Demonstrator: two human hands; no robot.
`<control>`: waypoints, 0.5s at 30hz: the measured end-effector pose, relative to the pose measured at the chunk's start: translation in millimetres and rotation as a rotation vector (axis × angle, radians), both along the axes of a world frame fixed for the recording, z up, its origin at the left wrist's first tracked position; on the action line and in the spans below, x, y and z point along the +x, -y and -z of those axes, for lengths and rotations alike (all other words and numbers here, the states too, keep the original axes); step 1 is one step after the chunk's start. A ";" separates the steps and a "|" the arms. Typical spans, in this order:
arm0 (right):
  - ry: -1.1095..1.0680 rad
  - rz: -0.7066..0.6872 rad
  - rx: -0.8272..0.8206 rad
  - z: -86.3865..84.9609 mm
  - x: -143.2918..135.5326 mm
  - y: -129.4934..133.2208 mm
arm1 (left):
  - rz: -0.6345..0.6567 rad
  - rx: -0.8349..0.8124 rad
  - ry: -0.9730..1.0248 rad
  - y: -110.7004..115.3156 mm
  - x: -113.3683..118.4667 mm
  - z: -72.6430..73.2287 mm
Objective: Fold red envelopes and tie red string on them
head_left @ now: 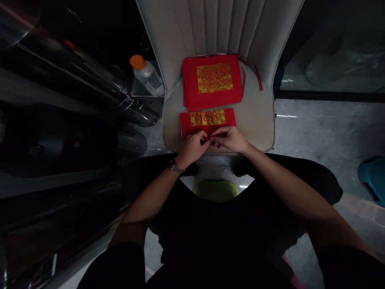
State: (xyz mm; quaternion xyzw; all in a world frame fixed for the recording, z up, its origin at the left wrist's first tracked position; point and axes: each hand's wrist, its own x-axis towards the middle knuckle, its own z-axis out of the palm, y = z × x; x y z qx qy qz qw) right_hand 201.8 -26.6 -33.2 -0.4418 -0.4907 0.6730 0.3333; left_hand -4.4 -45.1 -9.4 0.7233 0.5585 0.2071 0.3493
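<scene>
A folded red cloth piece (185, 127) with a gold pattern lies near the front edge of the chair seat. At its front side, my left hand (196, 147) and my right hand (228, 139) meet, their fingertips almost touching. Both pinch a thin dark red ribbon (208, 138), mostly hidden by the fingers. Behind the folded piece lies a stack of flat red cloth pieces (190, 90), the top one with a gold panel. Ribbons (258, 77) trail from its right side.
The pale chair (258, 120) has a ribbed backrest behind the stack. To its left stands a clear bottle with an orange cap (150, 78). A green object (216, 190) shows below the seat, and a teal object (373, 178) is at the far right.
</scene>
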 end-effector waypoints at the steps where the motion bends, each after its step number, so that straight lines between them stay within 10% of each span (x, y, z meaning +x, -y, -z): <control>1: -0.002 -0.015 0.007 -0.2 0.5 0.1 | -0.013 0.009 0.003 -0.1 -0.8 2.3; 15: -0.007 -0.017 -0.044 -1.6 2.0 -1.3 | -0.088 0.172 0.164 18.8 -15.2 17.0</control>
